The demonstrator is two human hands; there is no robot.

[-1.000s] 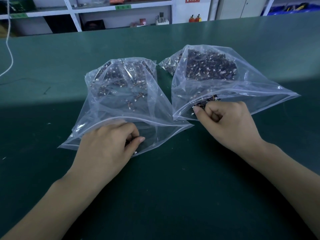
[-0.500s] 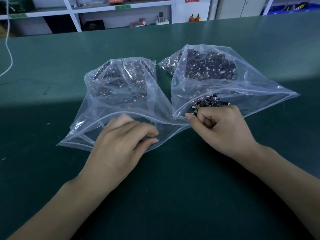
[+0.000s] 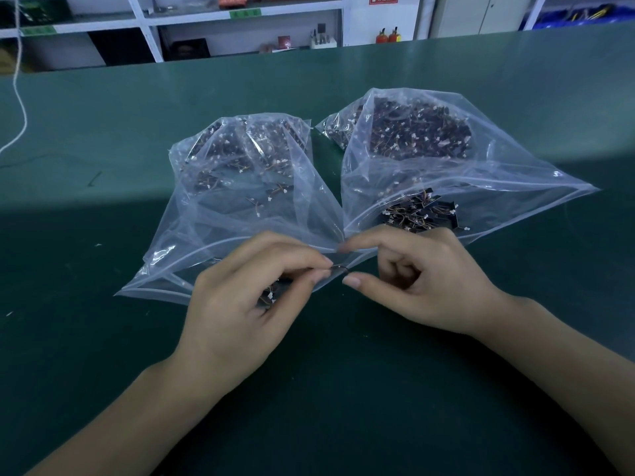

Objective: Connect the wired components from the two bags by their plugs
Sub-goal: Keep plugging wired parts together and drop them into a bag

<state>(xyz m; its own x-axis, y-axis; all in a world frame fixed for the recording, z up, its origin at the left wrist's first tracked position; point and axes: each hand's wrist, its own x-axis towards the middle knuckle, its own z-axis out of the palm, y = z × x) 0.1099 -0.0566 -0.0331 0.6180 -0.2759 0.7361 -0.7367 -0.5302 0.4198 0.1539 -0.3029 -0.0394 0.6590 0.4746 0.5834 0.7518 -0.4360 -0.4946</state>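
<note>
Pinching a small wired part (image 3: 338, 267) in our left hand (image 3: 240, 304), we bring our right hand (image 3: 412, 280), fingers parted and empty-looking, from three o'clock to mate plugs.

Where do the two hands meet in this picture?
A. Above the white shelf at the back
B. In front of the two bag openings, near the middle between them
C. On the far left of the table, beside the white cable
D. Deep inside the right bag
B: the left hand and the right hand come together in front of the openings of the left bag and the right bag, with the left fingers pinching a small wired part.
</note>
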